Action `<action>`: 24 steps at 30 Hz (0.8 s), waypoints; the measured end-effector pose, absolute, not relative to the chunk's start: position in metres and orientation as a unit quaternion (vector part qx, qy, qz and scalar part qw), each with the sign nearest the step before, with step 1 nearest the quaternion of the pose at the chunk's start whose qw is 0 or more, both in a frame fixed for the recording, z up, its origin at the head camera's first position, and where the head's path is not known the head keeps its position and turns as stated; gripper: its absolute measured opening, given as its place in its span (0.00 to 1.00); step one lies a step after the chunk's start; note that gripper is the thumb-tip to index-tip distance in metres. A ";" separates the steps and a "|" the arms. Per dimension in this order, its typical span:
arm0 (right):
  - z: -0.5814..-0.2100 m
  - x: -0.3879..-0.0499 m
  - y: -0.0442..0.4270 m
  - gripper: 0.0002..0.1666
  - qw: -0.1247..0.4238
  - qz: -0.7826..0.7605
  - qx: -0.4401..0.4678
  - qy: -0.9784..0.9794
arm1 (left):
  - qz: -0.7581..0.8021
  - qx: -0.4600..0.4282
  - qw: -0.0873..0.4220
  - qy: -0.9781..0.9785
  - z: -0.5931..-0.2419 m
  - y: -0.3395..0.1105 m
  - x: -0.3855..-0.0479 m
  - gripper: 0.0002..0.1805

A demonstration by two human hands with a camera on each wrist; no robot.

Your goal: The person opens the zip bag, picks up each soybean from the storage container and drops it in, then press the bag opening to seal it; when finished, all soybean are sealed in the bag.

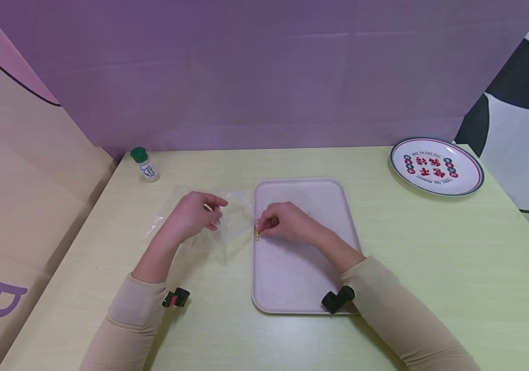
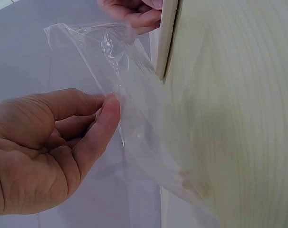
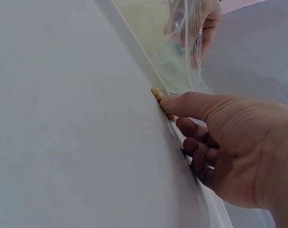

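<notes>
My left hand [image 1: 196, 216] pinches the edge of a clear plastic bag [image 2: 139, 118] between thumb and forefinger. The bag hangs loosely over the table, beside the tray's left edge; its outline is faint in the head view. Over the left rim of a pale rectangular tray [image 1: 306, 278], my right hand [image 1: 287, 222] has its thumb and curled fingers at a small row of yellow beans [image 3: 157, 93]. Its thumb tip touches the beans, which lie along the inner side of the rim. Some of them are hidden behind the thumb.
A small bottle with a green cap [image 1: 146, 165] stands at the back left of the table [image 1: 218, 335]. At the back right lies an oval plate [image 1: 464, 175] with red lettering. A purple cloth wall [image 1: 264, 77] rises behind the table.
</notes>
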State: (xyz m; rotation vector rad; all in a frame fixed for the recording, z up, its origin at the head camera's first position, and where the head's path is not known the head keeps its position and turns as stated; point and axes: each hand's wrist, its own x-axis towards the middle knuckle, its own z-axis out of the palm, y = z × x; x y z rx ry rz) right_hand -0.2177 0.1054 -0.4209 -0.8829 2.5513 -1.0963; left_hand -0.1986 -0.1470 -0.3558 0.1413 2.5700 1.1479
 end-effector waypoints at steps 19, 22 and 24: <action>-0.423 -0.218 0.106 0.06 0.102 -0.352 -0.324 0.872 | 0.403 0.048 0.161 0.899 -0.356 -0.146 -0.199 0.17; -0.422 -0.218 0.105 0.05 0.108 -0.350 -0.319 0.874 | 0.405 0.046 0.163 0.899 -0.356 -0.146 -0.199 0.17; -0.421 -0.217 0.105 0.05 0.113 -0.347 -0.316 0.876 | 0.405 0.045 0.164 0.898 -0.356 -0.146 -0.199 0.17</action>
